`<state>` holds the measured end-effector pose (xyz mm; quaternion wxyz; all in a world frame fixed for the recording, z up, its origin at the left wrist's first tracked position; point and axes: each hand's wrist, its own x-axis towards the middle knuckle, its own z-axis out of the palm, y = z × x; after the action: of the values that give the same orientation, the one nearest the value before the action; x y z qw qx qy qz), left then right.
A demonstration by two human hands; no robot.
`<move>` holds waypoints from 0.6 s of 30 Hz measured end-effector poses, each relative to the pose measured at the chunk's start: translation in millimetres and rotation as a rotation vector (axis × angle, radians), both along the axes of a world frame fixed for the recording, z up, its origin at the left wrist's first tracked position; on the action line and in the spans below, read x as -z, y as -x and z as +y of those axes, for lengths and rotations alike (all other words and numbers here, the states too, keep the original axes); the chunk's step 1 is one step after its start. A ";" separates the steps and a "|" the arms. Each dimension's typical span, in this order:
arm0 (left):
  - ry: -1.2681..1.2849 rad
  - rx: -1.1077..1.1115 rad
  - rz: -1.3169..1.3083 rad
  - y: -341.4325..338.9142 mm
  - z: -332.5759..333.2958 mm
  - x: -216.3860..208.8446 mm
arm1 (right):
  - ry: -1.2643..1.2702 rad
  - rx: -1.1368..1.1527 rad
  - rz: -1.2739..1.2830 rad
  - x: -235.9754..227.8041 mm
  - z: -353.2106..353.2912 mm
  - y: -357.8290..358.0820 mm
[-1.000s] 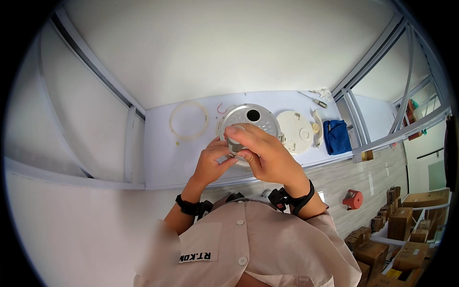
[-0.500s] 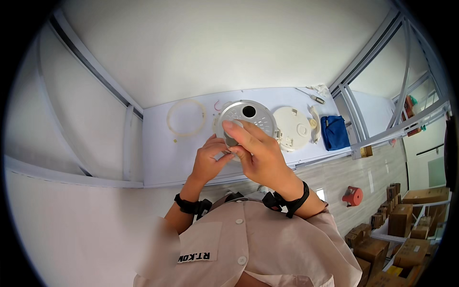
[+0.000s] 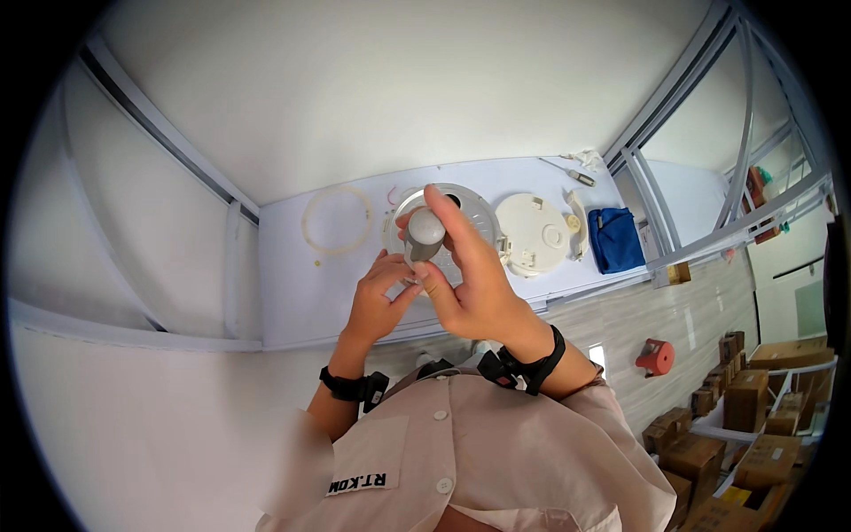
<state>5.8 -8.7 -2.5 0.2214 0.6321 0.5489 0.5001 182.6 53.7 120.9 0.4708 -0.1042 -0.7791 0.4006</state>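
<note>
Grey tool (image 3: 425, 236) was clasped by fingers of the right hand (image 3: 474, 285) over the metal disc (image 3: 480, 209), inside the table's (image 3: 297, 306) near edge; left hand's (image 3: 376, 300) pinch, I could not tell. Steadiness seemed wise.

Tabletop (image 3: 292, 301) pale lavender-white. Tool (image 3: 424, 249) grey, rounded end (image 3: 426, 225) paler. Metal disc (image 3: 479, 213) silver. Round cover (image 3: 530, 229) right of it cream-white. Thin ring (image 3: 370, 215) at left pale cream. Bundle (image 3: 615, 241) at right blue. Wristbands (image 3: 547, 359) black, shirt (image 3: 523, 443) beige. Floor (image 3: 576, 323) grey, streaky; stool (image 3: 656, 357) red; boxes (image 3: 746, 401) near right brown.
</note>
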 end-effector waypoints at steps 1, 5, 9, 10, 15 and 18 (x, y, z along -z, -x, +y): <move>0.017 0.007 0.012 1.1 0.0 -1.3 | 0.002 -0.015 0.015 -4.0 2.6 -1.8; -0.014 -0.008 0.109 -3.4 2.2 -5.9 | 0.008 -0.041 0.063 -18.4 16.2 -11.9; -0.074 -0.107 0.320 -18.7 6.2 -17.7 | 0.105 -0.008 0.118 -17.1 26.7 -40.5; -0.088 -0.133 0.371 -26.0 9.0 -22.5 | 0.115 0.000 0.130 -14.7 32.6 -49.9; -0.225 -0.194 0.408 -79.7 35.5 -39.9 | 0.144 0.027 0.186 -1.4 70.3 -106.8; -0.247 -0.152 0.351 -121.5 55.8 -44.6 | 0.115 0.040 0.202 5.0 95.7 -145.6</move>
<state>127.3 47.1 42.1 0.0052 0.6885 0.5597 0.4612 328.2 149.4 115.9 0.5480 -0.1057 -0.7013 0.4436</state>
